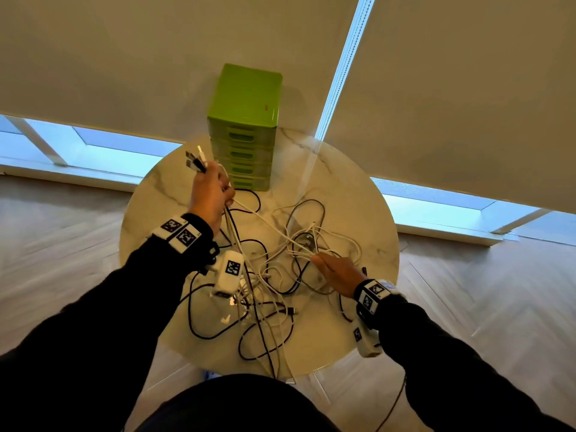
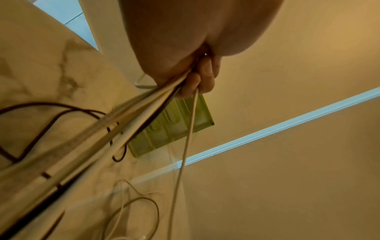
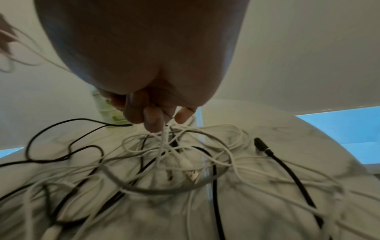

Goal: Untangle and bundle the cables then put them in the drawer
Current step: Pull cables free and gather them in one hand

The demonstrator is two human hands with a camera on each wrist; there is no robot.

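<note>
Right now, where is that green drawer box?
In the head view, the green drawer box stands at the round table's far edge, just beyond the raised left hand.

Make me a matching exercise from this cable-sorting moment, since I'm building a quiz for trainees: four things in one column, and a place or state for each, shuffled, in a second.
Things:
1. left hand
2. right hand
3. green drawer unit
4. black plug

Places or states:
A. stands at the far edge of the round table, drawers shut
B. lies on the marble at the right of the pile
C. raised, grips a bunch of cable ends
D. low over the tangle of cables, fingertips pinching a white strand

Pairs: 1-C, 2-D, 3-A, 4-B
</note>
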